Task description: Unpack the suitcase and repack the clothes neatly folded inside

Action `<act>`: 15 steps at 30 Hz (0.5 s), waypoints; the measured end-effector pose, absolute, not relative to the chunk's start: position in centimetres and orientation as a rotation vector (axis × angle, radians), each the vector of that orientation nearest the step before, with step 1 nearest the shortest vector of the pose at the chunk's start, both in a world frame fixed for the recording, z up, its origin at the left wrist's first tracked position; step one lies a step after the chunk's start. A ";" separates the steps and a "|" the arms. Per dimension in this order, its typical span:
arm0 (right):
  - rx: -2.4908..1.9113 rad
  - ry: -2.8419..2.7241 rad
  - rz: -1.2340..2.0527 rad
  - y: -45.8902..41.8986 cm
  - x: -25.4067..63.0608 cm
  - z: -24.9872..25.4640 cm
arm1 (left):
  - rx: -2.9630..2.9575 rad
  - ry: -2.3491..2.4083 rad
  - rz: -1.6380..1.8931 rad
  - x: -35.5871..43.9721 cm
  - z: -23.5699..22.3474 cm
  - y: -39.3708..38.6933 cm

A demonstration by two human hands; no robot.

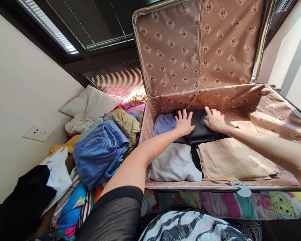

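An open suitcase (173, 184) with a patterned pinkish-brown lining lies before me, its lid raised at the back. Inside, my left hand (185, 124) rests with spread fingers on folded dark grey clothing (198, 129), beside folded blue-purple clothing (163, 123). My right hand (215, 119) touches the right part of the same dark clothing, fingers apart. Nearer to me are a folded light grey garment (174, 162) on the left and a folded beige garment (230, 159) on the right. Part of the dark clothing is hidden under my hands.
Left of the suitcase is a heap of clothes with a blue garment (99, 150) and a black one (25, 197). White pillows (87, 102) lie behind it. A strap buckle (240, 188) hangs over the suitcase's front edge. A wall socket (37, 132) is at the left.
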State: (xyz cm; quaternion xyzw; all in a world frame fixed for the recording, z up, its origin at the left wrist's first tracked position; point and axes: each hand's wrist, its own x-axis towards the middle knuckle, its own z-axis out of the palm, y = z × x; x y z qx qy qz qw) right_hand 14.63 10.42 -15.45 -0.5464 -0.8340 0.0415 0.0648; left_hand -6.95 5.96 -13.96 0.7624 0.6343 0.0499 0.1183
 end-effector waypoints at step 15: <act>-1.613 -2.556 0.748 10.7 14.8 -21.2 | 2.293 1.687 -0.200 -4.7 -15.6 7.8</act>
